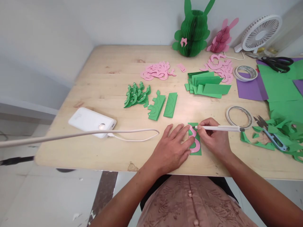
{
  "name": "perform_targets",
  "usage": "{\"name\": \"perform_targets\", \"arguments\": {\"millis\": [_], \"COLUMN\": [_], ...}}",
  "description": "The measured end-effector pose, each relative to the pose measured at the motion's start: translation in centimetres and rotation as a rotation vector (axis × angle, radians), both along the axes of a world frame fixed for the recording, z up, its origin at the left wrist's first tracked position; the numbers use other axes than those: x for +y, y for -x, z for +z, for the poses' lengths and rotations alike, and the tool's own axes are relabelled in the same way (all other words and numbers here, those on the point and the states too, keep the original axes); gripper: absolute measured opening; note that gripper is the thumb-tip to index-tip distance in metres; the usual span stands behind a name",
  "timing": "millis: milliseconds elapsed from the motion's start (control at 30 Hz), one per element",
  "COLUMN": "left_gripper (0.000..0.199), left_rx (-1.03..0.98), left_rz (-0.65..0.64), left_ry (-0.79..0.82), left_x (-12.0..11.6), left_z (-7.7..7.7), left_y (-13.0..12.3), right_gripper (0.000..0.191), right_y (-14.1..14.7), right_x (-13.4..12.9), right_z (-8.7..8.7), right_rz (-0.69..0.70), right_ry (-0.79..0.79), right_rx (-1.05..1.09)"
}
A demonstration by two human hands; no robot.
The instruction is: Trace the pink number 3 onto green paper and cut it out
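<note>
A pink curved paper cutout [196, 147] lies on a green paper strip [197, 153] near the table's front edge. My left hand [170, 148] rests with fingers spread, its fingertips pressing on the cutout's left side. In my right hand [214, 138] is a white pen [220, 128], pinched near its dark tip, which touches the top of the cutout. Just beyond my hands are two green strips with drawn outlines, one whole [170, 105] and one partly cut [157, 107].
A white power bank [91, 121] with a cable lies left. Behind are green cut pieces [136, 95], pink cutouts [157, 70] and folded green strips [208, 84]. Tape rolls [239, 117], scissors [272, 135], green scraps, a fan [260, 33] and paper rabbits [194, 31] stand or lie right.
</note>
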State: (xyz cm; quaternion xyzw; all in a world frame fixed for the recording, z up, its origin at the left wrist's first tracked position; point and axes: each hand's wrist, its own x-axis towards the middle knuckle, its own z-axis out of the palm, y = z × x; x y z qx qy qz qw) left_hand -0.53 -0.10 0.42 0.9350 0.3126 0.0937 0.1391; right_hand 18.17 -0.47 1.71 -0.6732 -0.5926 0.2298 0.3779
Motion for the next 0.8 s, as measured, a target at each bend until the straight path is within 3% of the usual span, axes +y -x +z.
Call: {"name": "perform_targets", "arguments": {"millis": [800], "left_gripper": [0.051], "left_rx": [0.007], "left_rz": [0.006], "left_ry": [-0.051], "left_x": [-0.06], "left_z": [-0.33], "left_y": [-0.02], "right_gripper": [0.012], "right_y": [-0.07], "right_x": [-0.29], "right_z": [-0.47], "right_rz": [-0.005], "right_ry": [-0.009], "right_rx": [0.002]}}
